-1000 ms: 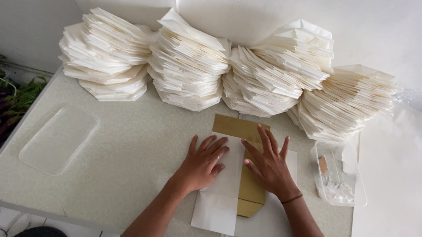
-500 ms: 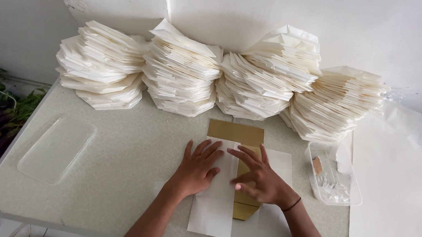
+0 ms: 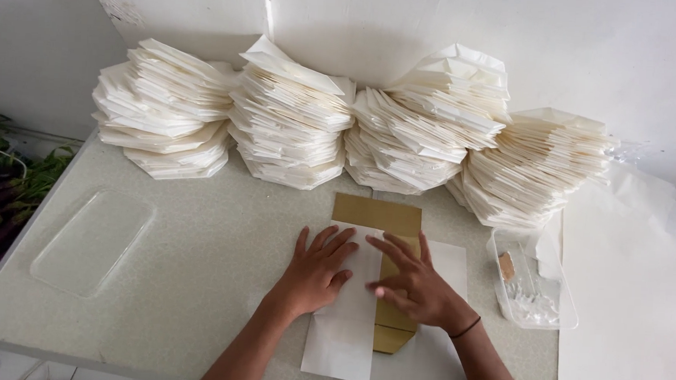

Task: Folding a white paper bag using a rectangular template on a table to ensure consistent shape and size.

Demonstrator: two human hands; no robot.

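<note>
Since a second earlier, the right hand (image 3: 414,286) had swung leftward across the brown cardboard strip (image 3: 377,215) – fingers spread, gripping nothing. Beside it, the left hand (image 3: 320,272) pressed flat, open, on the folded white paper sheet (image 3: 343,333) lying mid-table (image 3: 197,236) – over the cardboard.

Bare forearms, no sleeves
The right hand (image 3: 414,290) wears a thin dark band (image 3: 466,328) at its wrist; the left hand (image 3: 318,274) wears nothing.

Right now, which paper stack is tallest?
The fourth stack from the left: its top stands above the other four against the wall.
</note>
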